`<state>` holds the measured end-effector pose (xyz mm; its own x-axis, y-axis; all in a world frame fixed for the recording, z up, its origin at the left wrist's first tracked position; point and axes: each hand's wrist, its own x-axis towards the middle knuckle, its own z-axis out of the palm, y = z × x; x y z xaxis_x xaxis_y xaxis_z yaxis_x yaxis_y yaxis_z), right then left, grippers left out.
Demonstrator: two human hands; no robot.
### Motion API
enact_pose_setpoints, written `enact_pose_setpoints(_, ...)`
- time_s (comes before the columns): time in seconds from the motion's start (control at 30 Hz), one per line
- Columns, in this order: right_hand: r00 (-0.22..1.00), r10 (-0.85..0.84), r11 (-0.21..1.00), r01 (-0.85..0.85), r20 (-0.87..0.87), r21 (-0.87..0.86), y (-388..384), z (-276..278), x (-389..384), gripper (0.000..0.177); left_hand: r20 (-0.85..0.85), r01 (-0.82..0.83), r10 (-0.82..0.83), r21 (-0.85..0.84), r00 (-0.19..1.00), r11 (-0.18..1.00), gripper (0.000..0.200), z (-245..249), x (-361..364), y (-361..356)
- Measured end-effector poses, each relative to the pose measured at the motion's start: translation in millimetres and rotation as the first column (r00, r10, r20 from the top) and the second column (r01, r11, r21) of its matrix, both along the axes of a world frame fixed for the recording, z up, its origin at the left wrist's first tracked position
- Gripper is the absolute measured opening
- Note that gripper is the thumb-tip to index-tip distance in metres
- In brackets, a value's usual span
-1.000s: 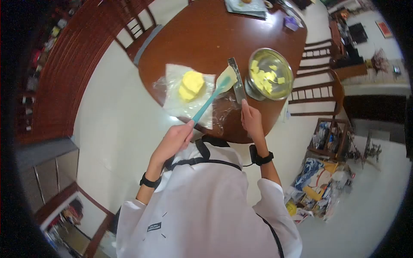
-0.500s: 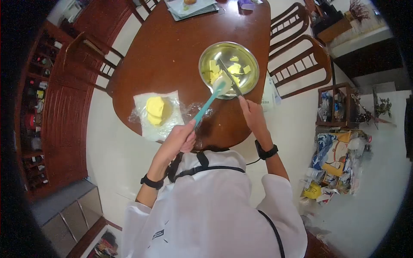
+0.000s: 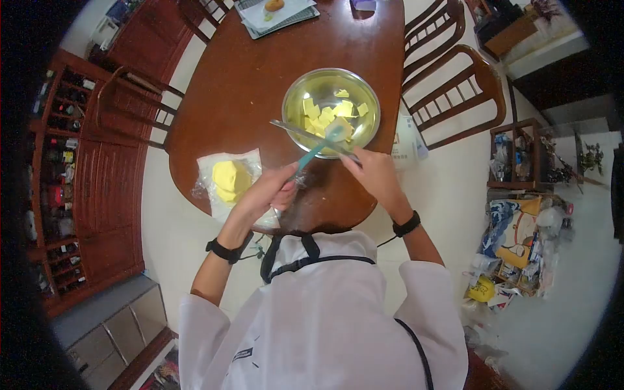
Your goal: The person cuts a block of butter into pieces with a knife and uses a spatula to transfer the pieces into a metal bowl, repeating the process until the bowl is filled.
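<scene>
My left hand (image 3: pixel 268 192) is closed round the handle of a teal spatula (image 3: pixel 311 156), its pale head low inside the metal bowl (image 3: pixel 372 130). My right hand (image 3: pixel 374 170) grips a knife (image 3: pixel 296 130), whose blade points left across the bowl's near rim and crosses the spatula. Several yellow butter pieces (image 3: pixel 312 109) lie in the bowl. Left of my left hand, a yellow butter block (image 3: pixel 229 181) with slices sits on an opened white wrapper (image 3: pixel 250 161) on the table.
The brown wooden table (image 3: pixel 240 84) holds a tray (image 3: pixel 279 26) with paper and a round brown item at its far end, beside a purple item (image 3: pixel 363 6). Wooden chairs (image 3: pixel 448 107) stand on both sides. A bag of goods (image 3: pixel 520 234) lies at the right.
The knife has swung from pointing into the bowl to lying leftward over its near rim. The spatula head is a little lower in view. The view has shifted slightly.
</scene>
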<state>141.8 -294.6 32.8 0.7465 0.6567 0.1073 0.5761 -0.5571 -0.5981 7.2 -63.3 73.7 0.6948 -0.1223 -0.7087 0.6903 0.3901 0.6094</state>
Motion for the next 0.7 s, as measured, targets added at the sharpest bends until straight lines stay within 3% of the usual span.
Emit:
enact_pose_setpoints(0.07,0.998,-0.009,0.998,0.013,-0.058,0.062,5.5,1.3,-2.2,0.032,0.002,0.022,-0.022,0.057,1.000,0.998,0.050,-12.2,5.2,-6.0)
enact_pose_setpoints(0.1,0.998,-0.010,0.998,0.013,-0.058,0.063,4.3,-1.5,-0.9,0.032,0.117,0.021,-0.087,0.479,0.989,0.877,0.051,-19.9,3.5,-11.3)
enact_pose_setpoints(0.13,0.993,-0.064,0.992,0.073,-0.096,0.098,2.0,-4.5,-0.3,0.033,0.189,-0.041,-0.192,0.807,0.963,0.589,0.052,-22.6,0.3,-14.7)
enact_pose_setpoints(0.17,0.984,-0.113,0.983,0.131,-0.137,0.131,-0.5,-8.5,0.8,0.035,0.186,-0.041,-0.189,0.809,0.964,0.587,0.052,-19.6,-2.3,-16.0)
enact_pose_setpoints(0.23,0.960,-0.175,0.973,0.203,-0.221,0.111,-11.0,-25.4,5.4,0.037,0.148,-0.065,-0.230,0.941,0.962,0.333,0.046,-11.2,-7.7,-16.8)
enact_pose_setpoints(0.27,0.923,-0.241,0.958,0.276,-0.300,0.082,-15.1,-27.1,8.3,0.039,0.147,-0.068,-0.222,0.942,0.964,0.330,0.046,-13.1,-10.6,-15.0)
enact_pose_setpoints(0.33,0.918,-0.252,0.958,0.282,-0.305,0.057,-25.0,-24.6,11.6,0.039,0.246,-0.201,-0.248,0.960,0.937,0.193,0.037,-21.2,-17.2,-9.7)
enact_pose_setpoints(0.43,0.926,-0.249,0.961,0.274,-0.285,0.051,-33.8,-25.6,16.3,0.039,0.269,-0.228,-0.273,0.958,0.923,0.173,0.032,-29.9,-23.7,-10.0)
enact_pose_setpoints(0.6,0.974,-0.179,0.981,0.165,-0.139,-0.106,-28.6,-15.1,15.0,0.044,0.278,-0.230,-0.270,0.953,0.922,0.195,0.031,-23.5,-27.3,-17.6)
enact_pose_setpoints(0.7,0.964,-0.254,0.955,0.238,-0.072,-0.179,-22.8,-22.2,19.0,0.048,0.288,-0.239,-0.261,0.949,0.921,0.204,0.030,-17.4,-32.9,-22.8)
